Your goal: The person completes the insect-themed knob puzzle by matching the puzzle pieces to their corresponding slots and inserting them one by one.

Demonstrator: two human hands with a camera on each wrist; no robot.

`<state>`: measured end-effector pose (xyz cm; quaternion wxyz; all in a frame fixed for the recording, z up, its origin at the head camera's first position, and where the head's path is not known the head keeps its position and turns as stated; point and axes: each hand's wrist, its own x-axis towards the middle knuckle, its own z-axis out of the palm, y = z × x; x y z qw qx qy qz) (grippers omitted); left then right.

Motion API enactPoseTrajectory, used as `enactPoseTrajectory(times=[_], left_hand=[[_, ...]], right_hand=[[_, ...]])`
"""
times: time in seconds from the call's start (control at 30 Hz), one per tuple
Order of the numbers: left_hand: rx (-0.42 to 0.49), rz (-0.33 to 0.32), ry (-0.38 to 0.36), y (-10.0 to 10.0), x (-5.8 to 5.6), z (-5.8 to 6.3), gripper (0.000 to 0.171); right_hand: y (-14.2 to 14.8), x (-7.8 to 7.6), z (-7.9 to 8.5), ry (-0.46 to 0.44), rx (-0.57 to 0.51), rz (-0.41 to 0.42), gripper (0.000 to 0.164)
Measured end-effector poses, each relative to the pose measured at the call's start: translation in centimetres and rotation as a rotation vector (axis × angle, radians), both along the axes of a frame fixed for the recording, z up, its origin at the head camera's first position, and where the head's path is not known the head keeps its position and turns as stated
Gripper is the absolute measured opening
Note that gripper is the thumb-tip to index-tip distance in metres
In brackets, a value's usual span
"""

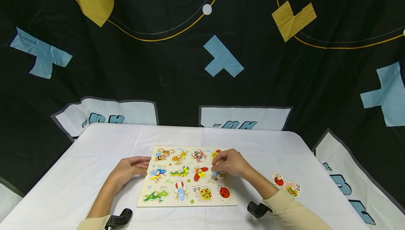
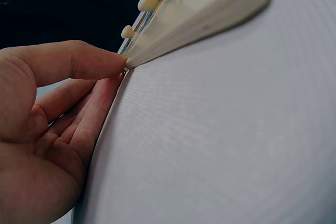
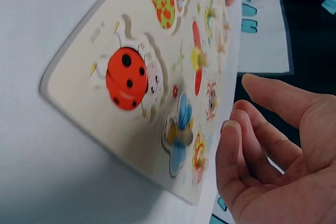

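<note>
White-clothed table [image 1: 107, 145] carries puzzle board [image 1: 189, 158], left hand [image 1: 129, 168] touching edge with relaxed fingers, probably steadying. Right hand [image 1: 231, 163] hovers above, loose, grasping nothing. Ladybug piece [image 1: 278, 180], snail piece [image 1: 293, 189] lie rightward, seemingly for easy reach.

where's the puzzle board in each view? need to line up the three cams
Head: puzzle board low, near centre.
Left wrist: puzzle board at the top, cut off by the frame.
Right wrist: puzzle board slanting across upper left and centre.
Shared landmark: left hand at its edge; only fingers show in right wrist, at the top.
</note>
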<state>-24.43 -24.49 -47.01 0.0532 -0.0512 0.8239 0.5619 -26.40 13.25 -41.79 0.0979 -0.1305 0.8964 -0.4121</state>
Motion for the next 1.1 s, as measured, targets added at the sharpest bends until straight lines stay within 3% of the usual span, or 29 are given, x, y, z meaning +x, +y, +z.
enactPoseTrajectory(times=[0.43,1.1], left_hand=[[0.010,0.019,-0.016,0.1,0.1,-0.1,0.062],[0.009,0.014,-0.005,0.2,0.0,0.0,0.061]], right_hand=[[2.9,-0.2,-0.3,-0.033,-0.036,-0.092,0.016],[8.2,-1.0,0.3,-0.100,-0.035,-0.114,0.026]])
